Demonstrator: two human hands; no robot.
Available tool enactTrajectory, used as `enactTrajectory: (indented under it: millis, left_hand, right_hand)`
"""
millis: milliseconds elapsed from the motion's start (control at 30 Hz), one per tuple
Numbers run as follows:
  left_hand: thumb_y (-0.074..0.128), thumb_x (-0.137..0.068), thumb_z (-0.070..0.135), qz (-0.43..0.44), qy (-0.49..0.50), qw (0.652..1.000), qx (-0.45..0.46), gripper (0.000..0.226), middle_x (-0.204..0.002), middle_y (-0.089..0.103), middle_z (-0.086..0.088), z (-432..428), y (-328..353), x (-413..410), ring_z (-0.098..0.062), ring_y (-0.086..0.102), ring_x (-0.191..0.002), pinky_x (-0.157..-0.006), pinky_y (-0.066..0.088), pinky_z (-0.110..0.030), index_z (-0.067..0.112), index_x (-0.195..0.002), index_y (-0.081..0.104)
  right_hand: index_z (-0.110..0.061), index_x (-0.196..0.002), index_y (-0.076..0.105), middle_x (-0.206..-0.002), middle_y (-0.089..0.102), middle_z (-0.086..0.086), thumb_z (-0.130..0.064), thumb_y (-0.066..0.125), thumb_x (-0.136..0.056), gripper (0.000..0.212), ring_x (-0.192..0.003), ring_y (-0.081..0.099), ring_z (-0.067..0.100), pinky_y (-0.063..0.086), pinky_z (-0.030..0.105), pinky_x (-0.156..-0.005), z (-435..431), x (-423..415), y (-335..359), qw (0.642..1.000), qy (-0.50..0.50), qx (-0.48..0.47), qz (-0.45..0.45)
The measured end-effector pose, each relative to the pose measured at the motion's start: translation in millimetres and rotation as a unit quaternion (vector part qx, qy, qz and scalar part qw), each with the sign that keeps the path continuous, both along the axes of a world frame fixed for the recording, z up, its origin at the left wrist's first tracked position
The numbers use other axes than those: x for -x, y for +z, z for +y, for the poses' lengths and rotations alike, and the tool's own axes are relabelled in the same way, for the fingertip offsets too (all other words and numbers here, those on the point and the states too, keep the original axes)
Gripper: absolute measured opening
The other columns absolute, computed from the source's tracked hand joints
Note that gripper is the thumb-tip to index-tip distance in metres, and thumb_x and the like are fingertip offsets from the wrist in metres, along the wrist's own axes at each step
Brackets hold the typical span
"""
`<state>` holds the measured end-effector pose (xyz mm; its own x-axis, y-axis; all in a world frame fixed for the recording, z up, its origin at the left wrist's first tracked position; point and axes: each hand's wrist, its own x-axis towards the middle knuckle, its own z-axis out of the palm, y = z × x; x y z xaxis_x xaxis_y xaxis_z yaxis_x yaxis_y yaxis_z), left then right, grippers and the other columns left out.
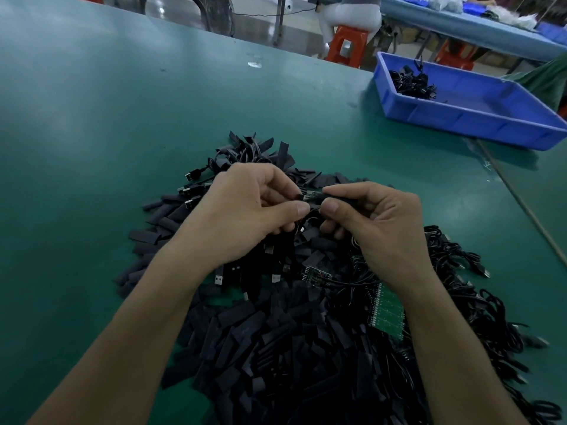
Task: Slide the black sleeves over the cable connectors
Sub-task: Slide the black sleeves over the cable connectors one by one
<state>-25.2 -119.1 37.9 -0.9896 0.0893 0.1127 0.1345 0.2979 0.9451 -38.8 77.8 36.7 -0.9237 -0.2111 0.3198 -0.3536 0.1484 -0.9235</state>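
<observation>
Both hands meet above a big heap of flat black sleeves [270, 338] on the green table [107, 111]. My left hand [245, 213] pinches a cable with a small green connector board [310, 194] at its end. My right hand [380, 222] pinches a black sleeve [340, 197] whose open end meets that board. How far the sleeve covers the board is hidden by my fingers. Loose black USB cables [478, 296] lie tangled to the right, and more green boards [386, 314] lie under my right wrist.
A blue plastic bin [478, 115] with a few black cables inside stands at the back right. A thin cord [521, 204] runs along the table's right side. Beyond the table edge are red stools [346, 44] and a seated person.
</observation>
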Motion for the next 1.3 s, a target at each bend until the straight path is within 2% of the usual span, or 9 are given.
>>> enactTrajectory:
  millis: [133,300,433,600,767,1067,1200,1300]
  left_hand:
    - [0.078,-0.087,0.024,0.058,0.033,0.996,0.056,0.01,-0.067,0.073,0.006,2.6,-0.3,-1.1,-0.009,0.071,-0.061,-0.059,0.057,-0.021,0.025,-0.08,0.071]
    - [0.073,-0.091,0.023,0.082,0.035,0.992,0.084,0.014,-0.066,0.072,0.008,6.9,0.5,-2.5,-0.003,0.069,-0.058,-0.056,0.053,-0.015,0.024,-0.077,0.071]
    - [0.07,-0.094,0.024,0.08,0.032,0.991,0.105,0.016,-0.066,0.072,0.009,7.9,-0.7,-2.7,-0.002,0.068,-0.058,-0.056,0.052,-0.016,0.025,-0.077,0.071]
    - [0.072,-0.092,0.024,0.084,0.025,0.992,0.093,0.014,-0.067,0.072,0.008,8.2,-0.8,-3.0,-0.001,0.068,-0.058,-0.056,0.051,-0.013,0.024,-0.078,0.071]
    - [0.074,-0.091,0.018,0.079,0.014,0.994,0.071,0.012,-0.07,0.073,0.011,6.2,-1.3,-1.7,-0.002,0.069,-0.058,-0.055,0.05,-0.012,0.022,-0.08,0.072]
    - [0.072,-0.091,0.017,0.065,-0.006,0.996,0.068,0.015,-0.067,0.073,0.007,3.9,-1.4,-0.7,-0.007,0.069,-0.057,-0.054,0.054,-0.019,0.021,-0.077,0.072]
    - [0.072,-0.092,0.02,0.064,0.004,0.995,0.071,0.014,-0.067,0.073,0.007,8.5,-1.7,-2.1,-0.006,0.069,-0.057,-0.054,0.056,-0.02,0.021,-0.078,0.072]
    - [0.072,-0.092,0.019,0.065,0.013,0.995,0.07,0.013,-0.067,0.073,0.009,10.4,-1.7,-2.6,-0.004,0.069,-0.057,-0.054,0.054,-0.018,0.021,-0.079,0.072]
  right_hand:
    - [-0.026,-0.092,0.074,-0.072,0.074,0.001,-0.014,0.076,-0.086,0.014,-0.06,0.071,0.018,0.053,0.021,-0.056,1.0,0.4,-2.1,1.0,-0.005,-0.005,0.01]
    - [-0.027,-0.098,0.074,-0.078,0.076,-0.005,-0.029,0.076,-0.078,0.02,-0.064,0.072,0.013,0.054,0.017,-0.061,3.6,2.4,1.4,1.0,0.015,-0.014,0.011]
    - [-0.027,-0.1,0.073,-0.078,0.076,-0.009,-0.03,0.075,-0.08,0.02,-0.066,0.072,0.01,0.054,0.016,-0.064,4.3,5.3,1.7,0.999,0.015,-0.042,0.029]
    - [-0.025,-0.095,0.074,-0.076,0.075,-0.007,-0.022,0.075,-0.084,0.011,-0.065,0.072,0.012,0.053,0.016,-0.062,4.8,4.7,-2.1,0.999,-0.003,-0.034,0.022]
    - [-0.023,-0.095,0.074,-0.077,0.075,-0.005,-0.012,0.075,-0.087,0.013,-0.064,0.072,0.014,0.053,0.018,-0.06,1.6,2.6,-6.1,1.0,-0.019,-0.015,0.019]
    - [-0.026,-0.099,0.074,-0.085,0.077,-0.003,-0.023,0.076,-0.08,0.019,-0.072,0.074,0.015,0.057,0.02,-0.07,2.1,3.6,-3.1,0.999,0.023,-0.019,0.024]
    - [-0.026,-0.096,0.074,-0.078,0.076,-0.002,-0.026,0.075,-0.083,0.013,-0.069,0.073,0.018,0.057,0.024,-0.066,1.4,4.7,-6.8,0.999,0.0,-0.034,0.024]
    - [-0.025,-0.094,0.074,-0.075,0.075,-0.001,-0.018,0.075,-0.087,0.01,-0.065,0.072,0.018,0.055,0.024,-0.061,-0.1,3.8,-11.6,0.999,-0.016,-0.028,0.022]
